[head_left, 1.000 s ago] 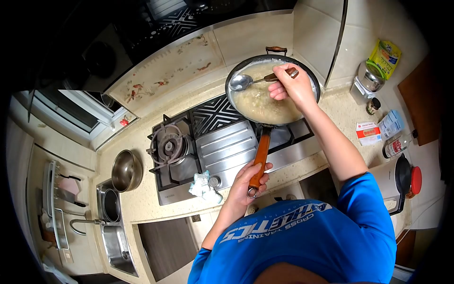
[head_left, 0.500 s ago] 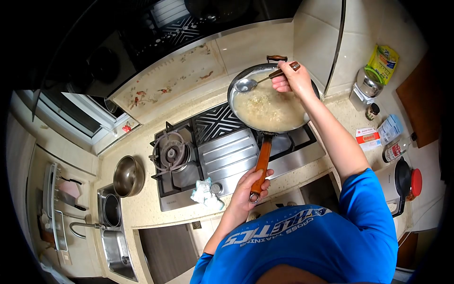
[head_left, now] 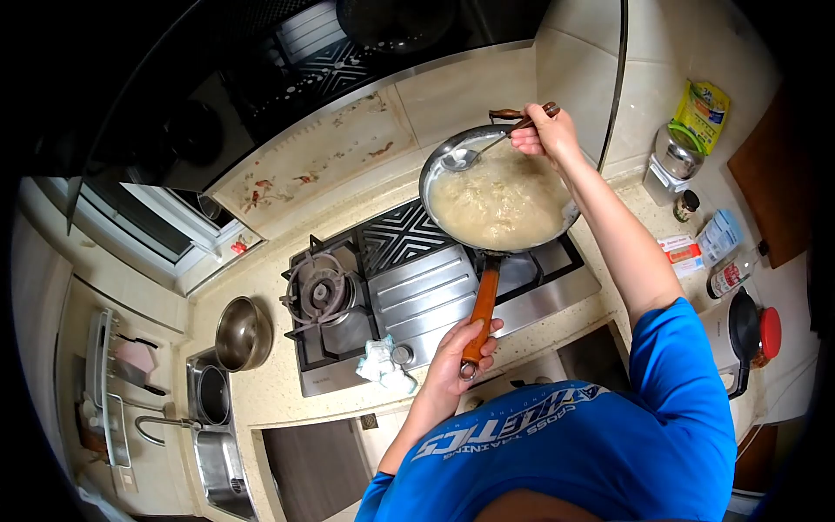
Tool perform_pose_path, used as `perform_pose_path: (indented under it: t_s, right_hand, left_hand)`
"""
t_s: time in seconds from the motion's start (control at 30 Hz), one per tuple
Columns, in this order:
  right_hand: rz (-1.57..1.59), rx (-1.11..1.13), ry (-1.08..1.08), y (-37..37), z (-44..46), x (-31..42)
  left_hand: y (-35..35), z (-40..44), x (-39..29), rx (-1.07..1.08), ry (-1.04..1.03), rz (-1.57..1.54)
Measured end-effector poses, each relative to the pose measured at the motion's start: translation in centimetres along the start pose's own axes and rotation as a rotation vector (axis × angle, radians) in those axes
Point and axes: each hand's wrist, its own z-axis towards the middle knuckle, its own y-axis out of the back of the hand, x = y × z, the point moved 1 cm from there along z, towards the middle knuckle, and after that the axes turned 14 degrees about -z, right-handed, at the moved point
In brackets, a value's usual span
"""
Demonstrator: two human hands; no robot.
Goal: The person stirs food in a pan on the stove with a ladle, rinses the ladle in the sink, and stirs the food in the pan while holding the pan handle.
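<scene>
- Your shirt (head_left: pixel 609 452) reads "CROSS TRAINING ATHLETICS".
- Round, dark-rimmed pan (head_left: pixel 458 140): on the stove's (head_left: pixel 426 291) right.
- Your left hand (head_left: pixel 457 357) wraps its glossy handle (head_left: pixel 486 296).
- Your right hand (head_left: pixel 552 141) grips a shiny, round-bowled spoon (head_left: pixel 460 159).

Pan (head_left: pixel 463 142) on the stove (head_left: pixel 422 291), upper centre of the frame
Cloth (head_left: pixel 381 364) at the stove's front edge, bowl (head_left: pixel 233 329) on the counter (head_left: pixel 274 402) further left, sink (head_left: pixel 214 454) at lower left.
</scene>
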Motion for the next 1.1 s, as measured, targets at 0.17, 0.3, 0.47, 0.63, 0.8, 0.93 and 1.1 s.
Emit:
perform_pose_path:
  t_s: [0.17,0.3,0.47,0.63,0.8,0.93,1.1]
  right_hand:
    - [-0.001,-0.023,0.005,0.0,0.4,0.0]
    - [-0.081,0.006,0.048,-1.1,-0.5,0.5]
    - [-0.182,0.081,0.185,-2.8,-2.1,0.9]
    - [-0.252,0.143,0.223,-3.9,-3.5,1.4]
    - [-0.284,0.207,0.282,-4.6,-5.1,1.8]
    - [-0.324,0.250,0.307,-4.8,-6.4,2.3]
    - [-0.340,0.311,0.331,-4.3,-8.0,3.1]
  left_hand:
    - [-0.2,-0.2,-0.2,-0.001,-0.011,0.006]
    - [-0.6,-0.3,-0.1,-0.031,-0.005,0.031]
    - [-0.6,-0.4,-0.3,-0.010,0.021,0.026]
    - [-0.5,-0.4,-0.3,-0.008,0.043,0.013]
    - [-0.8,-0.3,-0.1,-0.021,-0.005,0.003]
    - [0.0,-0.3,-0.4,0.049,0.064,-0.001]
    - [-0.1,-0.2,-0.2,0.015,0.033,-0.056]
